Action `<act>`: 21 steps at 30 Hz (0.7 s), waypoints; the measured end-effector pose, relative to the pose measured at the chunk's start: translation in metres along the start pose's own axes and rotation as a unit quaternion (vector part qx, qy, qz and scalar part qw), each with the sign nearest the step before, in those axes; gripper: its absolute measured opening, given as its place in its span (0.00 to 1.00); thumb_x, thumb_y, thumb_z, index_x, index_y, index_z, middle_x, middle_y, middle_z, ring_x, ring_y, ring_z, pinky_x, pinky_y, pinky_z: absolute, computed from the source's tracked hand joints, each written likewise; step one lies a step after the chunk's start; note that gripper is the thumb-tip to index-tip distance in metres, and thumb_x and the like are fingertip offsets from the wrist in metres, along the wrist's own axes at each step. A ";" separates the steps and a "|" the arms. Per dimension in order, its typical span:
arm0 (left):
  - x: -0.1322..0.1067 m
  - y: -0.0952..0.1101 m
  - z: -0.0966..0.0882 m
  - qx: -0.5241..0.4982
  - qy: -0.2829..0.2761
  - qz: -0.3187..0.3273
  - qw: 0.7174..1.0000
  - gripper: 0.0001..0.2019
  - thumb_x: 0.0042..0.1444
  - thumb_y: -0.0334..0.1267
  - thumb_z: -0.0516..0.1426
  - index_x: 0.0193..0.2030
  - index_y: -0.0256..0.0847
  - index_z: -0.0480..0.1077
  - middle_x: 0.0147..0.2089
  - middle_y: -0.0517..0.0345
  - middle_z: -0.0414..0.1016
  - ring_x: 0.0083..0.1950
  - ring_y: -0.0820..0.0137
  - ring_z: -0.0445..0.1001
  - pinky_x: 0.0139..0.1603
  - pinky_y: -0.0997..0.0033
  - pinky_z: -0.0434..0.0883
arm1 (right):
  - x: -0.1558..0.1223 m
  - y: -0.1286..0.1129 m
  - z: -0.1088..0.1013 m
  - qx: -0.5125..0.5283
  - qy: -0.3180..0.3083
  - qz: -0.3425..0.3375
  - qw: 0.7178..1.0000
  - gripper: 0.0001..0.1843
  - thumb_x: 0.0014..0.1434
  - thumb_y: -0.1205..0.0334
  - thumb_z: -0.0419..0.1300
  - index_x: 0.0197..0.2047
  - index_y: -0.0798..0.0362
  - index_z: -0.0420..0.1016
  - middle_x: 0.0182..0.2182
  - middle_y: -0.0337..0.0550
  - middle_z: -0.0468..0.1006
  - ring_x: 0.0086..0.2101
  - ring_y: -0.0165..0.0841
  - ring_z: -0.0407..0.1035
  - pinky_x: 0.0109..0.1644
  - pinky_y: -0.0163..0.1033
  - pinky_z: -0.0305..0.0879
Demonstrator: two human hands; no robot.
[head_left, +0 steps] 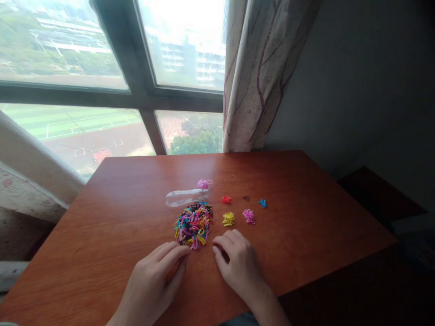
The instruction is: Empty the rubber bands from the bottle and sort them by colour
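A mixed pile of small colored rubber bands [194, 224] lies on the wooden table. My left hand [158, 271] is at the pile's lower left edge, thumb and forefinger brought together; whatever may be between them is hidden. To the right of the pile, my right hand [238, 260] rests low with curled fingers, its thumb tip close to the forefinger. Nothing can be made out in that pinch. Beyond its fingertips sit a yellow bunch of bands [229, 219] and a pink bunch [249, 216]. Farther back are red bands [226, 199], a few dark ones [246, 198] and blue ones [262, 203].
Behind the pile a clear plastic bottle [185, 197] lies on its side, with a pink cap [203, 183] beside its right end. The table [306, 217] reaches back to a window and a patterned curtain [261, 68]. A dark wall stands at the right.
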State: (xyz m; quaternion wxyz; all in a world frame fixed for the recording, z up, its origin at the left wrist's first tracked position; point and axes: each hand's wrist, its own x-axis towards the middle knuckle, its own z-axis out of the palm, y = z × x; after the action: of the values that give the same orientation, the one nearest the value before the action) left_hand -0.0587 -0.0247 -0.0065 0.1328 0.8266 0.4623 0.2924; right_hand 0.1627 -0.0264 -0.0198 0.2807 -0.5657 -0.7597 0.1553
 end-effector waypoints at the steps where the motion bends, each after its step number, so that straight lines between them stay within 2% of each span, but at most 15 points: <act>1: -0.002 -0.001 0.003 0.009 0.003 -0.003 1.000 0.09 0.62 0.33 0.52 0.43 0.45 0.73 0.40 0.56 0.80 0.39 0.69 0.80 0.39 0.75 0.75 | 0.001 -0.002 0.003 -0.003 0.000 0.000 1.000 0.07 0.60 0.70 0.58 0.38 0.49 0.74 0.32 0.39 0.74 0.36 0.35 0.67 0.41 0.38 0.60; 7: -0.004 -0.002 0.014 0.040 0.012 -0.006 0.999 0.11 0.61 0.34 0.52 0.43 0.45 0.74 0.39 0.56 0.81 0.37 0.67 0.80 0.37 0.73 0.76 | 0.008 -0.016 0.016 -0.017 0.007 0.006 1.000 0.05 0.59 0.70 0.60 0.34 0.49 0.71 0.31 0.39 0.74 0.35 0.35 0.67 0.38 0.38 0.59; 15: -0.003 0.001 0.013 0.025 -0.026 -0.019 0.999 0.10 0.62 0.33 0.51 0.44 0.45 0.73 0.40 0.57 0.80 0.38 0.67 0.79 0.38 0.70 0.75 | 0.006 -0.014 0.017 0.027 0.025 0.007 0.999 0.07 0.61 0.71 0.56 0.33 0.50 0.70 0.30 0.40 0.74 0.34 0.34 0.67 0.39 0.37 0.59; 21: -0.001 0.002 0.014 0.026 -0.062 -0.029 0.997 0.10 0.63 0.34 0.50 0.43 0.45 0.73 0.39 0.56 0.79 0.38 0.66 0.78 0.39 0.68 0.74 | 0.008 -0.014 0.018 0.018 0.010 0.018 1.000 0.06 0.60 0.69 0.58 0.33 0.50 0.70 0.30 0.39 0.73 0.34 0.35 0.67 0.39 0.38 0.58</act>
State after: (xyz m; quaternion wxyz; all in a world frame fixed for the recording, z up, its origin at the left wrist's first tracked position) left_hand -0.0492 -0.0255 -0.0167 0.1477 0.8324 0.4847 0.2246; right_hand 0.1389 -0.0218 -0.0244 0.2961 -0.5754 -0.7436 0.1683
